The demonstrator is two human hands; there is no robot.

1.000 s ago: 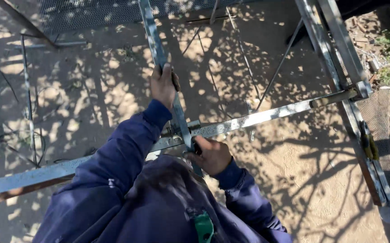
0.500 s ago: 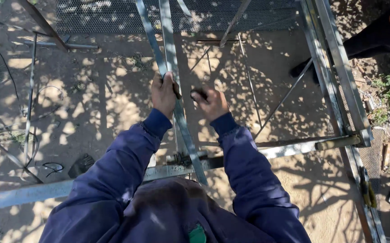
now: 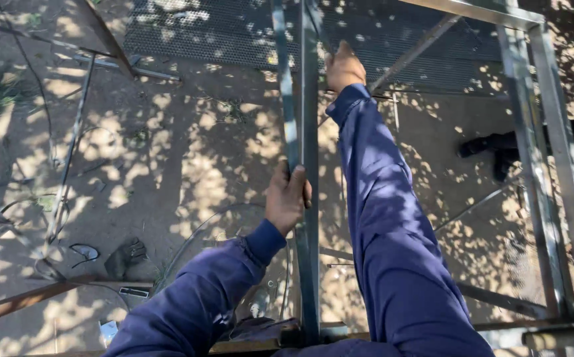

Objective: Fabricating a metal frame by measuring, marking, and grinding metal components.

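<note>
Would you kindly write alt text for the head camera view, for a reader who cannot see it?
Seen from above, a person in blue sleeves grips a long metal bar: the left hand is wrapped around it, and the right hand reaches further along. Below lie sandy ground, a metal frame and wire mesh.

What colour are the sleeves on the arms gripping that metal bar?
Dark blue sleeves, seen in the head view.

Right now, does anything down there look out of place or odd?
Mostly loose things on the dirt: a dark glove lies dropped beside what looks like eyewear. Bent wire sprawls nearby. Both hands, left and right, are on the upright bar, which looks straight.
</note>
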